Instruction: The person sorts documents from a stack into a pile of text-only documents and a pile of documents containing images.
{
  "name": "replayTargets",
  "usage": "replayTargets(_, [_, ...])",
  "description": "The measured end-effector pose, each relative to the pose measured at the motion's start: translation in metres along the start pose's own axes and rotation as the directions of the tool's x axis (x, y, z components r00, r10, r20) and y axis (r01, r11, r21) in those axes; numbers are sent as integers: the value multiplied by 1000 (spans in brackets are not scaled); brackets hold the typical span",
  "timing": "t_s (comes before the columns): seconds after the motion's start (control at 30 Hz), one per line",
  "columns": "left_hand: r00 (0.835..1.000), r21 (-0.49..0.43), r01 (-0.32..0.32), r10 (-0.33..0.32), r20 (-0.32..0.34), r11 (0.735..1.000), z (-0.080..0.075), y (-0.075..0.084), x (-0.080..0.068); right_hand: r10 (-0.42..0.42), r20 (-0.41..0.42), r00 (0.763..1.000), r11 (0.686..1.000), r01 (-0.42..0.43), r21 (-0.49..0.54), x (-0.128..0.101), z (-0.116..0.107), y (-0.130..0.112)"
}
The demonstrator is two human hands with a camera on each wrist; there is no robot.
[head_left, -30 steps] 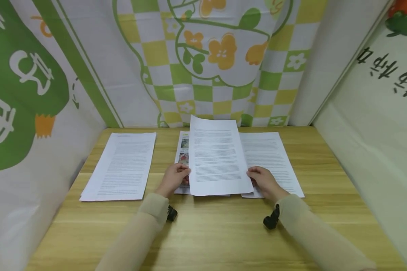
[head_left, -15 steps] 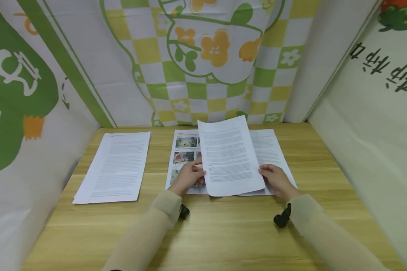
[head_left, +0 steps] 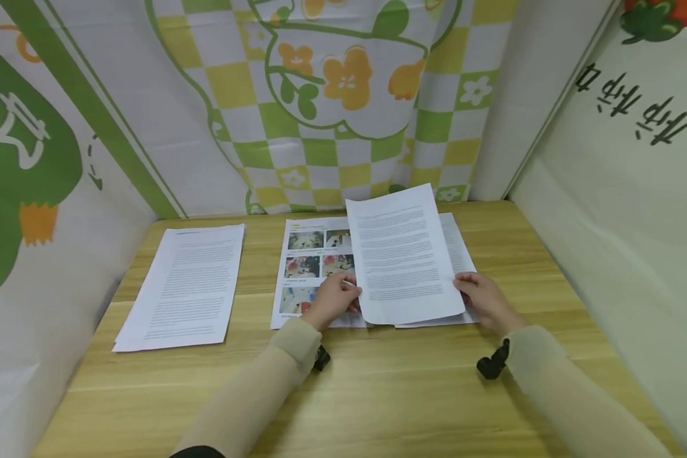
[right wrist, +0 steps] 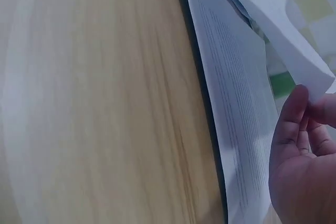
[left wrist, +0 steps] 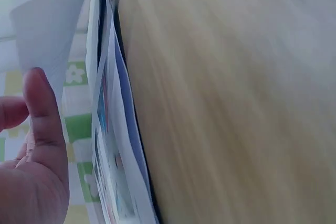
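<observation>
A printed sheet of paper (head_left: 403,254) is raised above the table, tilted toward the head camera. My left hand (head_left: 339,298) pinches its lower left edge between thumb and fingers. On the opposite edge my right hand (head_left: 483,298) pinches it the same way; the right wrist view shows that thumb (right wrist: 294,108) at the sheet's corner. Beneath the left hand lies a page with colour photos (head_left: 303,270), its right part hidden by the raised sheet. Under the raised sheet's right side, a pile of text pages (head_left: 460,245) shows only in part.
Another stack of text pages (head_left: 186,286), slightly fanned, lies on the left of the wooden table (head_left: 378,394). A checked, flower-patterned cloth (head_left: 332,146) hangs behind the table's back edge. Printed white side walls (head_left: 618,210) close in both sides.
Both hands have carried the sheet to the right, uncovering more of the photo page and covering more of the right pile. The head view has shifted slightly.
</observation>
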State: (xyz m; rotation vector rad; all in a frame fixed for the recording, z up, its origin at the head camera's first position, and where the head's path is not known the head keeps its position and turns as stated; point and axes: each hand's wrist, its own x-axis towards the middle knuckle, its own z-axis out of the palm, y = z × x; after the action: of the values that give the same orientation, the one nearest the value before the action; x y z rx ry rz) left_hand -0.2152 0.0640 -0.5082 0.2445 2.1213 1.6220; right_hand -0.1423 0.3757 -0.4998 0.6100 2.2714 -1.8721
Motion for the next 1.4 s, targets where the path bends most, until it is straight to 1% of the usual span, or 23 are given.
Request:
replayTargets(0.13, [999, 10, 5, -5, 38, 1000, 9, 3, 1, 0, 25, 1000, 1000, -1, 15, -2, -10, -1])
replayTargets(0.27, [999, 45, -11, 9, 53, 999, 18, 4, 1, -9, 45, 999, 999, 7, 45, -3, -19, -1])
replayTargets(0.33, [998, 47, -21, 18, 61, 999, 23, 5, 1, -9, 44, 999, 998, 7, 55, -3, -24, 0])
replayTargets(0.4, [997, 24, -33, 31, 69, 999, 26, 5, 1, -12, 39, 999, 998, 9, 65, -1, -31, 1])
replayTargets(0.53, [996, -39, -62, 64, 63, 997, 32, 8, 5, -21, 28, 999, 997, 19, 68, 2, -44, 1])
replayTargets(0.63, [996, -69, -76, 79, 35, 995, 37, 11, 6, -23, 27, 999, 999, 22, 44, 3, -51, 1])
replayTargets(0.7, [996, -77, -78, 80, 25, 994, 42, 12, 7, -31, 23, 999, 1000, 31, 2, 4, -55, 2])
replayTargets(0.77, [997, -89, -73, 75, 25, 993, 47, 12, 6, -41, 12, 999, 998, 41, -47, 5, -58, 5])
replayTargets(0.87, [998, -124, -41, 46, 43, 991, 56, 7, 6, -48, -5, 999, 993, 47, -109, 8, -61, 11])
replayTargets(1.0, [998, -160, 1, 9, 58, 987, 65, 1, 5, -40, -20, 999, 990, 37, -135, 13, -63, 18])
replayTargets(1.1, [999, -161, 0, 8, 52, 987, 67, 2, 5, -46, -34, 998, 988, 40, -149, 16, -63, 21])
replayTargets(1.2, [998, -166, 8, 3, 64, 986, 68, 2, 6, -48, -40, 998, 985, 40, -169, 16, -63, 24])
replayTargets(1.4, [994, -173, 70, -53, 99, 982, 66, -3, 7, -54, -51, 997, 978, 43, -202, 12, -62, 25])
